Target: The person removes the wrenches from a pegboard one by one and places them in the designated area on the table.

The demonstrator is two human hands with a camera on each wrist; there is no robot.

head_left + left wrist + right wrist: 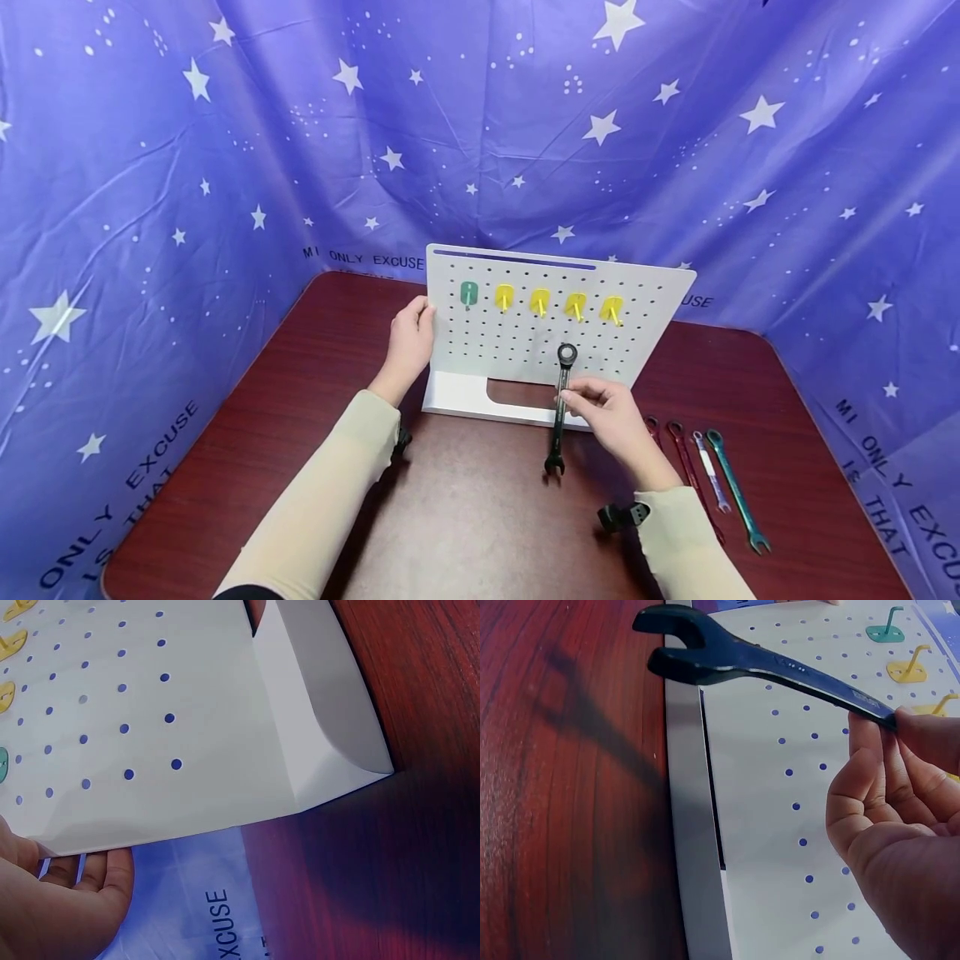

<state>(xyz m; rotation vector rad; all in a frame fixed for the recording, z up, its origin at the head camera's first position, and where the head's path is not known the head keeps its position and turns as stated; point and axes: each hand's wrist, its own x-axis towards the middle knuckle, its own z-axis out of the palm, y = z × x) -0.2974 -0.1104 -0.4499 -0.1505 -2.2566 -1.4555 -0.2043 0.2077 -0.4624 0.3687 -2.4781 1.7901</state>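
My right hand (606,410) pinches a black combination wrench (559,425) by its middle, ring end up and open end down, in front of a white pegboard (487,342). In the right wrist view the wrench's open jaw (697,646) juts out past the board's lower edge. My left hand (411,340) grips the board's left edge, thumb on the front and fingers behind, as the left wrist view shows. Across the board runs a row of hooks: one green hook (468,294) at the left, then several yellow hooks (540,302), all bare.
On the table (465,517), right of the board, lie a green wrench (737,490), a small wrench with a white band (711,470) and red wrenches (692,467), partly hidden by my right arm. A purple star-printed curtain (480,125) hangs behind and on both sides.
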